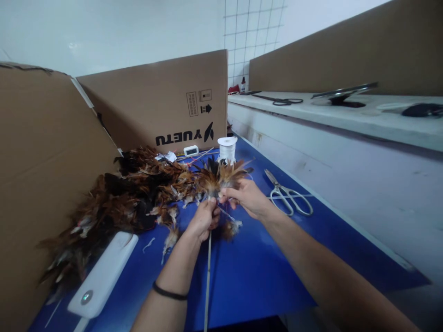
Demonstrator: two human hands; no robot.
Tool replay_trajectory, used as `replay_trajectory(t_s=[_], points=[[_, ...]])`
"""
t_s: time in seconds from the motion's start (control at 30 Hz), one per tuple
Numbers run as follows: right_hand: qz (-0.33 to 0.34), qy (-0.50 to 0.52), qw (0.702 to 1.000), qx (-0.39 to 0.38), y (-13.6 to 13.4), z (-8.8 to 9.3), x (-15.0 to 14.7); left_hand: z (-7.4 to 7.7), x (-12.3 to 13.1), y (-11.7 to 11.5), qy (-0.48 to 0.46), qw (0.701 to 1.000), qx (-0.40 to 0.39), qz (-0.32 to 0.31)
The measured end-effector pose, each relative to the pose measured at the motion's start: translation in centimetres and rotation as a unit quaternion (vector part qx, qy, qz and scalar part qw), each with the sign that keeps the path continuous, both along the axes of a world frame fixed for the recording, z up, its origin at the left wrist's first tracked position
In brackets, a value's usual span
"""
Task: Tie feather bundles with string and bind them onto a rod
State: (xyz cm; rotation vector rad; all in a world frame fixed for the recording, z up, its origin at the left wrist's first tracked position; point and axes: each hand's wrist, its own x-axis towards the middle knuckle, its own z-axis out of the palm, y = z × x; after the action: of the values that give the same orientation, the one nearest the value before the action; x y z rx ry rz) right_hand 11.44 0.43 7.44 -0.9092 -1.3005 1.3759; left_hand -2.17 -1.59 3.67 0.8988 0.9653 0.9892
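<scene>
My left hand (206, 214) is closed around a thin stick (208, 281) whose lower end runs toward the table's front edge. Brown and black feathers (209, 177) fan out from the stick's top, just above my left fingers. Beside it, my right hand (244, 196) pinches a small bunch of brown feathers (231, 174) against that fan. A loose feather tuft (230, 229) lies below my right hand, near a thin pale strand. Behind the hands stands a white spool (227, 150). To the right rest silver-handled scissors (289, 193).
A large heap of brown and black feathers (114, 198) covers the left of the blue table (263, 276). A white oblong device (104, 274) lies in front of it. Cardboard panels (148, 101) wall the left and back. A white ledge (380, 110) at right holds dark scissors (285, 101).
</scene>
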Motion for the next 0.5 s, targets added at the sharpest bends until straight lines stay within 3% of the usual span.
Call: replay_trajectory(t_s=[0.3, 0.5], points=[[0.000, -0.101, 0.995, -0.011, 0.0, -0.5, -1.0, -0.2, 0.8, -0.4, 0.071, 0.996, 0.039, 0.025], [-0.014, -0.103, 0.994, -0.045, 0.5, -0.7, -1.9, -1.0, 1.1, -0.3, 0.080, 0.994, 0.047, 0.054]])
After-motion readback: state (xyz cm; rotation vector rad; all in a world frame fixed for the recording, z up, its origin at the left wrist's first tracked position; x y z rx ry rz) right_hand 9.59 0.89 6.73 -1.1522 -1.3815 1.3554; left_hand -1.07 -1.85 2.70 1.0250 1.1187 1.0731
